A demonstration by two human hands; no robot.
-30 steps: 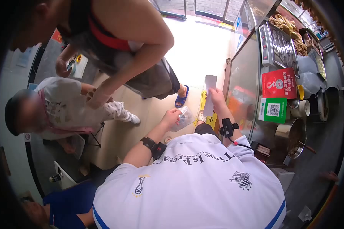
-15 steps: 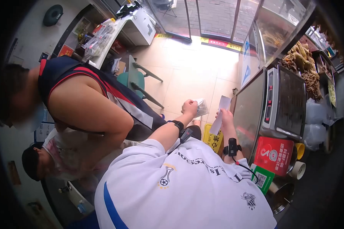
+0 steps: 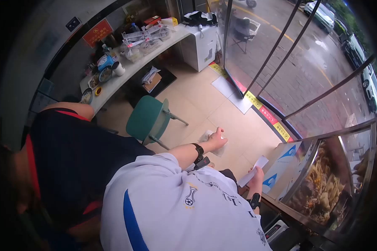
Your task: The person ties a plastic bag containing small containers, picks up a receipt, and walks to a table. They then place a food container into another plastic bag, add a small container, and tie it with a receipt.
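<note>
My left hand [image 3: 215,140] is closed round the top of a small clear plastic bag [image 3: 220,151], which hangs over the tiled floor. What lies inside the bag is too blurred to tell. On the right, my right hand [image 3: 256,179] pinches a long white slip of paper [image 3: 259,163], tilted, beside the food display case. Each of my wrists wears a dark band with a small device.
A green chair [image 3: 148,119] stands left of my left hand. Behind it runs a white counter [image 3: 113,79] with bagged containers [image 3: 148,39] and bowls. Another person [image 3: 79,154] bends close on my left. Glass doors [image 3: 276,62] open ahead; a food display case [image 3: 322,184] stands right.
My view has turned right towards the doors and street. Both hands keep hold of the bag and the paper slip. The person on my left has shifted towards the counter.
</note>
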